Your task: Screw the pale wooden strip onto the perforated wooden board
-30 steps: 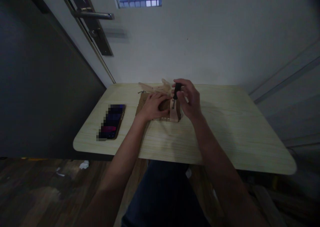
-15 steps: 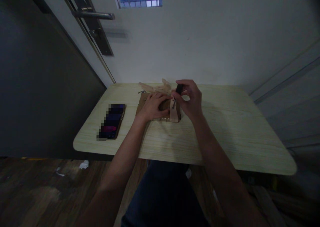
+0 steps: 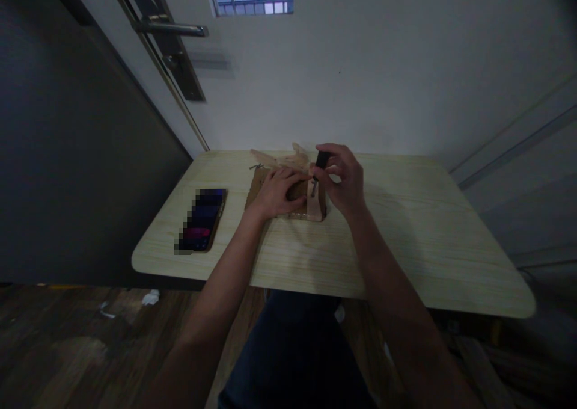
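My left hand [image 3: 278, 193] lies with its fingers spread on a brown cardboard piece [image 3: 255, 186], pressing against its top. At the right end of the cardboard a pale strip [image 3: 314, 209] runs down over its near edge. My right hand [image 3: 346, 177] pinches a small black-handled tool [image 3: 322, 159], held tilted above that strip. A thin dark metal piece [image 3: 314, 187] shows below the handle, over the strip; whether it is the tool's shaft or a separate screw I cannot tell. Behind the cardboard lies crumpled beige tape or paper [image 3: 279, 158].
On the left of the pale wooden table [image 3: 406, 240] lies a phone [image 3: 202, 221], its screen partly blurred out. Several thin metal pieces [image 3: 256, 166] sit at the cardboard's far left corner. A white door with a metal handle [image 3: 174, 30] rises right behind the table.
Both hands stay nearly in place. The black-handled tool has shifted very slightly in my right fingers, and the metal piece below it looks a little different in angle.
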`<action>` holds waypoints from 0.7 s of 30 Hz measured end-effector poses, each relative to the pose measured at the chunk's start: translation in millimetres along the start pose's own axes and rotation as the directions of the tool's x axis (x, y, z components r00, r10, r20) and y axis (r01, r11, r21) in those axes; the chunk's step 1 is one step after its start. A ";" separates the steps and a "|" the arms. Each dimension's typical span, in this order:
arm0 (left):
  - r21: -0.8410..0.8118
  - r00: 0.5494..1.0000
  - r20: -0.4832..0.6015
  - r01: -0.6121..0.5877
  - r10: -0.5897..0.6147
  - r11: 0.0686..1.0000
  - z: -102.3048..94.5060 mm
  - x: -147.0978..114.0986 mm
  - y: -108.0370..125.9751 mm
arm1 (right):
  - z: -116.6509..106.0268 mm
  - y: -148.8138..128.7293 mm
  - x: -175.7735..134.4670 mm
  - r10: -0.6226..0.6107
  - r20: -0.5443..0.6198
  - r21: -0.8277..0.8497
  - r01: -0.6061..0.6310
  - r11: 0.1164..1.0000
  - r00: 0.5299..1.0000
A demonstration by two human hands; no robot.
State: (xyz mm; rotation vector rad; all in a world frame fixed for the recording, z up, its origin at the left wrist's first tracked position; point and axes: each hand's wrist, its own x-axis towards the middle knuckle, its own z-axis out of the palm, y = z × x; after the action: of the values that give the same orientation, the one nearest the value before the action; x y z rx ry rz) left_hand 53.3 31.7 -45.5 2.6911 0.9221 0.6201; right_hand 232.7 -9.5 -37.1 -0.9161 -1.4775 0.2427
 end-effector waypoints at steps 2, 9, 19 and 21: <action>0.003 1.000 0.000 0.000 0.000 1.000 0.0 -0.1 0.1 | -0.2 -1.5 -0.4 -0.012 -0.007 -0.028 0.011 1.000 1.000; 0.012 1.000 -0.007 -0.006 0.006 1.000 0.7 0.4 -0.5 | -3.3 -10.0 -1.8 -0.020 0.119 0.102 0.008 0.995 0.993; 0.003 1.000 -0.007 0.003 -0.003 1.000 2.9 0.0 -2.2 | -0.5 -5.5 -1.7 0.008 0.015 -0.020 -0.008 1.000 1.000; 0.002 1.000 -0.007 -0.001 0.001 1.000 2.6 0.0 -2.0 | -1.1 -8.2 -2.0 -0.006 0.019 -0.005 0.006 1.000 1.000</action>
State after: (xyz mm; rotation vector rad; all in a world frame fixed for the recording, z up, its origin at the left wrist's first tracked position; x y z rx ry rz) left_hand 53.4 33.1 -48.4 2.6929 0.9244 0.6294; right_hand 230.3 -16.6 -33.1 -0.9153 -1.4983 0.2438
